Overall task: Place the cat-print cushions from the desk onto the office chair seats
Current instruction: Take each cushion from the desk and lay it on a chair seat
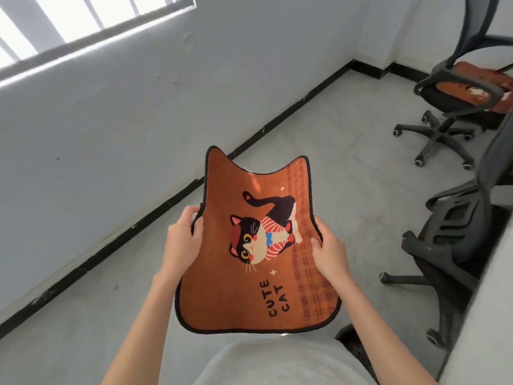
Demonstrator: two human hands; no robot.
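Note:
I hold an orange cat-print cushion (249,245) with two ear-shaped corners, a black rim and the words CUTE CAT, flat in the air in front of me. My left hand (183,240) grips its left edge and my right hand (330,254) grips its right edge. At the far right stands a black office chair (444,87) with another orange cushion (472,84) lying on its seat. A second black office chair (455,245) stands nearer on the right, its bare dark seat partly hidden by the desk edge.
A grey wall (125,120) with a black skirting board runs diagonally on the left, with a window above. The grey tiled floor (347,140) lies open between wall and chairs. A pale desk edge (488,315) runs along the right border.

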